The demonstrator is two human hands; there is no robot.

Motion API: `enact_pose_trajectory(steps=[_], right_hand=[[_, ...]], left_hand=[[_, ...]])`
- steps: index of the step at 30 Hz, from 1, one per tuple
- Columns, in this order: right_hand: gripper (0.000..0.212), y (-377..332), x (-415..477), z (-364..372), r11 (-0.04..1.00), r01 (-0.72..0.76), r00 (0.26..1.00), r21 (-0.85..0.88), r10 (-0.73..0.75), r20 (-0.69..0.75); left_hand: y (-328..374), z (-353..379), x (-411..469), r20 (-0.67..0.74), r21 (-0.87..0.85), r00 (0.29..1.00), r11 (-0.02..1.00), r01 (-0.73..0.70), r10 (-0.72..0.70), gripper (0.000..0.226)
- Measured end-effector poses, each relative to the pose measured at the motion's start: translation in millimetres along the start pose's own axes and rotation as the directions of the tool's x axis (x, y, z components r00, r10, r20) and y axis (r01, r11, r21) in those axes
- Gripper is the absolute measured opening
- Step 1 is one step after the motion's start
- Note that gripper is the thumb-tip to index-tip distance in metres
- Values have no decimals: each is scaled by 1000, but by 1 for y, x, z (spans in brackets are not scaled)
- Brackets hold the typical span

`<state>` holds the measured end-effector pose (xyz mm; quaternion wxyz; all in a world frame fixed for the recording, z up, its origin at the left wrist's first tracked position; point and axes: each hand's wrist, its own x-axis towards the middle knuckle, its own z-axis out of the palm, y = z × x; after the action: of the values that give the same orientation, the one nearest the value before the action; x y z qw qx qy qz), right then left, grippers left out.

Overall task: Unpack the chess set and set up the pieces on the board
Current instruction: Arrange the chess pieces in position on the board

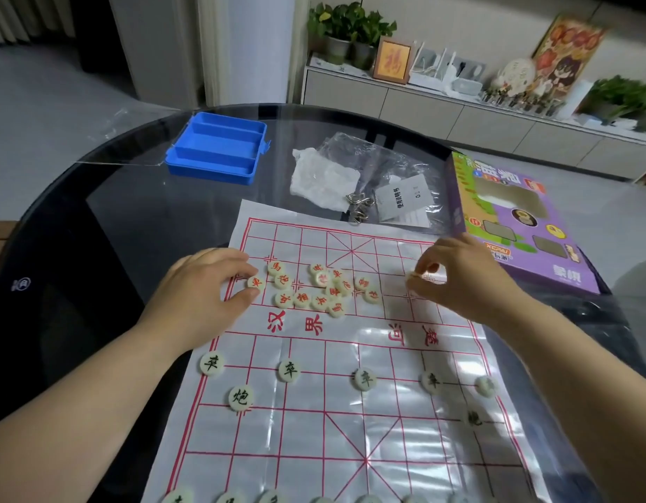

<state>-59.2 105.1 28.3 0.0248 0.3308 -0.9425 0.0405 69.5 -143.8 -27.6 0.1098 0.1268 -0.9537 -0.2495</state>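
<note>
Dark round glass table [96, 230] fills our view, and on its near side lies the white plastic board sheet with a red grid [350, 448]. We judge the black half done. Five black-lettered soldier discs [289, 370] stand in a row on the near side of the river, two cannon discs [240, 397] sit nearer than them, and a back row of discs [270, 498] shows at the near edge.

Our work now is the red side. A heap of cream discs with red lettering [325, 290] sits unsorted on the far half, left of centre. Our left hand [209, 285] pinches one red-lettered disc [256, 282], which reads as a chariot, between thumb and forefinger at the heap's left edge. Our right hand [463, 281], right of the heap, curls its fingers round a small pale disc [413, 277], too blurred to read.

Next, we think, each disc must go to a line crossing on the far rows, the chariot to a far corner, and land on the crossing, not inside a square.

At far left, the blue plastic tray [209, 172] has three long compartments, all looking bare. Right of it lies a clear plastic bag [361, 154] with a crumpled white wrap [321, 183], a folded white leaflet [405, 197] and some metal rings [358, 206]. Which of these are inside the bag we cannot tell. The purple cardboard box [514, 230] lies flat at far right, its contents hidden.
</note>
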Motion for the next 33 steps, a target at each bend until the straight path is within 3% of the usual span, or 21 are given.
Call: enact_pose_trajectory(steps=[7,14,20,33], right_hand=[[37,-2,-10,16,988,15,996,-155,-1,86],[39,10,-13,9,995,41,990,89,-53,134],[24,11,-8,18,995,82,990,57,-88,107],[28,12,-7,19,998,41,996,47,-45,82]], left_hand=[[4,0,-1,3,23,1000,1000,11,-11,33],[5,-1,-2,0,19,1000,1000,15,-15,34],[7,-1,-2,-2,19,1000,1000,21,-21,35],[6,-1,-2,-6,14,1000,1000,18,-17,34]])
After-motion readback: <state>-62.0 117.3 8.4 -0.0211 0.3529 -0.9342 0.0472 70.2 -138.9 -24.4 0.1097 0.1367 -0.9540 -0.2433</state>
